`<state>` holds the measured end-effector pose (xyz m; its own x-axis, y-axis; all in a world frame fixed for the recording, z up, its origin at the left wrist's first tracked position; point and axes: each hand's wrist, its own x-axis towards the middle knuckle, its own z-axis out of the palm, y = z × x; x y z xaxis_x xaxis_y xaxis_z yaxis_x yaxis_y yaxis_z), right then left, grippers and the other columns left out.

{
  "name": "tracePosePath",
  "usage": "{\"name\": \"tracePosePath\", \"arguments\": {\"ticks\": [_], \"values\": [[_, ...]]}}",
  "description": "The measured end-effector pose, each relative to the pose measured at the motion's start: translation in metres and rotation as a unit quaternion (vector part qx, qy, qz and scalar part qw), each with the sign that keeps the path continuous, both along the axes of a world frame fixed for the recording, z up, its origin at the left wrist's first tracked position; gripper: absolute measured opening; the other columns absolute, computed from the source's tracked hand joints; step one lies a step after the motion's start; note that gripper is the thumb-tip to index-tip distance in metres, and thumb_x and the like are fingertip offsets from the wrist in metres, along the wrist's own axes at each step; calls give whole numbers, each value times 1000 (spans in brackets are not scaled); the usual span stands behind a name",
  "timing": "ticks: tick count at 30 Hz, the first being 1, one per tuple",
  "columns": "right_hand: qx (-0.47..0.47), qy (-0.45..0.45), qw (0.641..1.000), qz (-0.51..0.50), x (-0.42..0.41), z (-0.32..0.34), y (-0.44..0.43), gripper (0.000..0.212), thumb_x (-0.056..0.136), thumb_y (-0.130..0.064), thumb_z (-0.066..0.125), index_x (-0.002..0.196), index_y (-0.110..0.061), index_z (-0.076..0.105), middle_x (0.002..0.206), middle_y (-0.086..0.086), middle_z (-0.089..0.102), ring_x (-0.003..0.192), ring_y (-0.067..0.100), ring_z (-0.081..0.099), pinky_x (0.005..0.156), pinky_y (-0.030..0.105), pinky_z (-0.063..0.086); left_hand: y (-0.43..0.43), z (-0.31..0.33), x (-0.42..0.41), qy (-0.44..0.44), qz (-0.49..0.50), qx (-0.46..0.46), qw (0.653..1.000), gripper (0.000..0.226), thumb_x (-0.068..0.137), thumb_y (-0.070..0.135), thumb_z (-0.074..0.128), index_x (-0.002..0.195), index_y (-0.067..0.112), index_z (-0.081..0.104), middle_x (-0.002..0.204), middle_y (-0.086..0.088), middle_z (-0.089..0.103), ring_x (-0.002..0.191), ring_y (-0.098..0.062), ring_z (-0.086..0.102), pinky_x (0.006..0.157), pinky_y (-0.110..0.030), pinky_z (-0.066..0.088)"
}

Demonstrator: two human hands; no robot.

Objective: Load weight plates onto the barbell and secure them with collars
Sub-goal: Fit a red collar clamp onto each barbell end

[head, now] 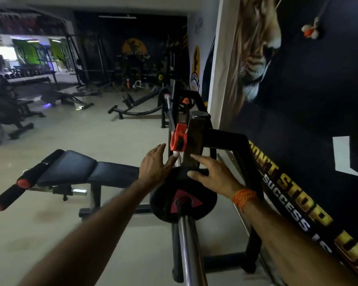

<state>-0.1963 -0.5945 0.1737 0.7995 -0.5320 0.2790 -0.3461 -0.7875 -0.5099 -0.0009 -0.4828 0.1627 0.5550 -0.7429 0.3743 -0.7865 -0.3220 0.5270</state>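
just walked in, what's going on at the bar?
A person stands at the end of a racked barbell with a black weight plate already on its sleeve. The left hand and right hand press flat on the plate's upper rim, fingers straight. An orange collar sits beyond the plate near the rack upright; nothing locks the plate's near side yet.

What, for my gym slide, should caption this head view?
Left hand and right hand touch a round black weight plate on the chrome barbell; orange plastic collar ahead.
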Motion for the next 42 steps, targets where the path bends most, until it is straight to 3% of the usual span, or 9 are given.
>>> {"name": "tracePosePath", "arguments": {"ticks": [4,9,12,18,24,29,36,39,42], "values": [[80,60,993,68,15,-1,-18,78,75,-67,74,144,-38,52,146,-3,58,133,15,54,109,36,47,-43,7,32,195,-12,11,981,98,85,72,54,155,9,26,157,-17,36,137,-33,46,109,-46,43],[87,47,991,88,18,-4,-27,76,73,-63,79,141,-41,55,146,-6,56,132,10,53,104,23,44,-87,6,62,333,-37,-7,942,111,76,69,69,155,6,23,158,-19,33,138,-34,44,107,-47,45],[99,51,989,95,18,-4,-30,77,72,-62,79,142,-41,54,145,-6,55,130,11,53,104,27,47,-105,2,72,407,-80,-25,910,101,78,60,74,150,4,31,144,-15,50,126,-28,54,95,-38,50],[113,40,987,104,19,-7,-34,75,74,-60,80,141,-41,54,142,-9,55,120,2,53,94,15,45,-118,-10,84,405,-116,-43,906,84,65,68,81,126,11,64,112,-3,75,107,-18,70,99,-37,53],[108,49,988,96,19,-6,-31,75,74,-61,79,141,-40,54,139,-8,56,116,2,53,88,10,43,-111,1,81,404,-101,-65,907,68,79,50,78,128,6,62,113,-6,73,102,-15,71,80,-20,54],[130,47,987,85,18,-4,-26,74,74,-59,81,141,-40,55,142,-8,57,124,6,55,100,22,48,-92,23,87,398,-92,-97,907,61,82,44,76,127,6,60,109,-4,71,102,-14,67,88,-26,53],[131,67,988,56,16,6,-10,68,81,-49,80,143,-37,53,140,-8,56,122,7,53,94,14,43,-36,45,72,414,-144,-124,890,33,87,43,71,111,21,65,106,0,75,102,-11,70,98,-30,52],[84,70,994,28,14,9,4,66,84,-47,78,144,-34,53,142,-3,59,129,15,56,104,24,45,-1,57,51,444,-181,-114,870,22,92,39,65,107,23,65,99,4,78,101,-11,72,95,-28,52],[100,-26,995,-5,7,16,30,63,87,-34,78,145,-27,52,135,-10,58,124,7,53,96,14,43,48,66,24,472,-210,-103,850,31,96,37,57,115,14,63,103,-1,78,101,-14,73,84,-24,58]]}}
